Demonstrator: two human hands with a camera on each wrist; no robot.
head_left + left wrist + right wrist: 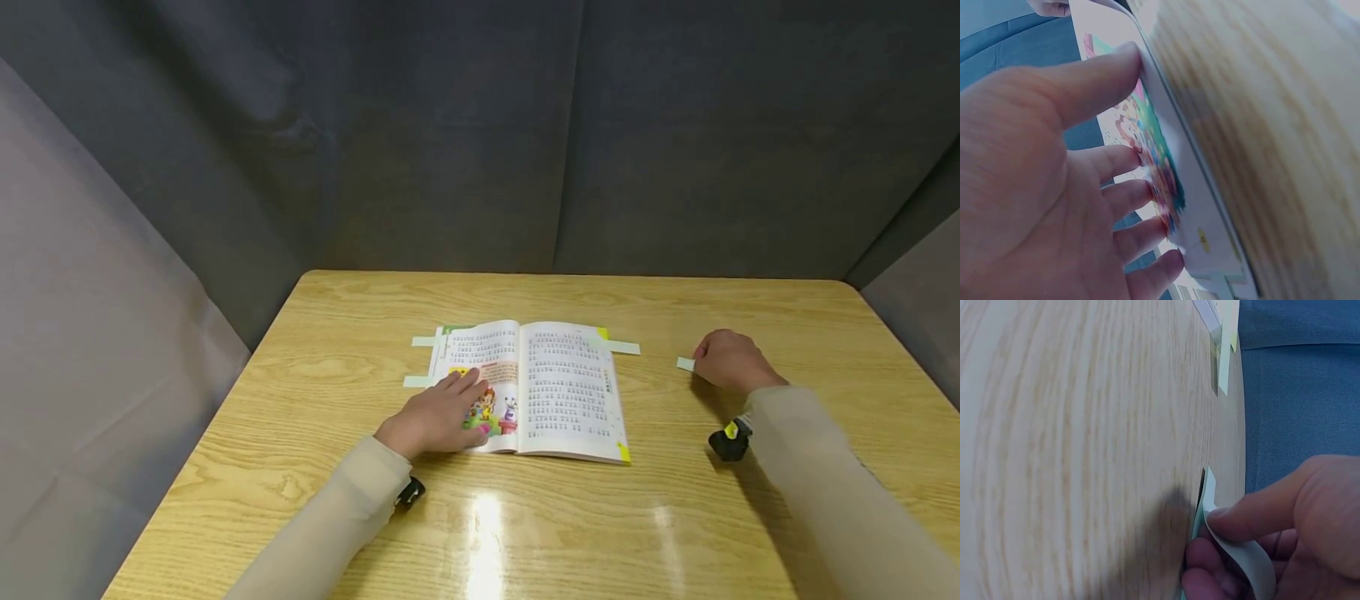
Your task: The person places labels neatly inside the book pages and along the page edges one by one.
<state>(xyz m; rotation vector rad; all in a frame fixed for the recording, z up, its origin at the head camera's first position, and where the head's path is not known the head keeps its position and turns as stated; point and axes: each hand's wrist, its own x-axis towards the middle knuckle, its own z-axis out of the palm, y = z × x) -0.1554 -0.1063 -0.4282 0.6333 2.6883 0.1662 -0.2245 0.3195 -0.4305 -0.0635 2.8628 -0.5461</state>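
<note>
An open book [570, 392] lies on the wooden table, with printed text and a colourful picture on its left page. My left hand [438, 412] rests on that left page with its fingers spread, the fingertips touching the picture [1154, 156] in the left wrist view. Off to the right of the book, my right hand [735, 362] pinches a pale green paper strip [1210, 494] between thumb and fingers, just above the table. In the right wrist view the strip curls back over the fingers. Similar strips stick out from the book, one strip [624, 347] on the right side.
Two more pale strips stick out at the book's left edge, an upper strip [423, 341] and a lower strip [417, 381]. The wooden table [300, 467] stretches around the book. Behind it hangs a dark curtain [450, 150]. A black wrist camera [729, 442] sits under the right wrist.
</note>
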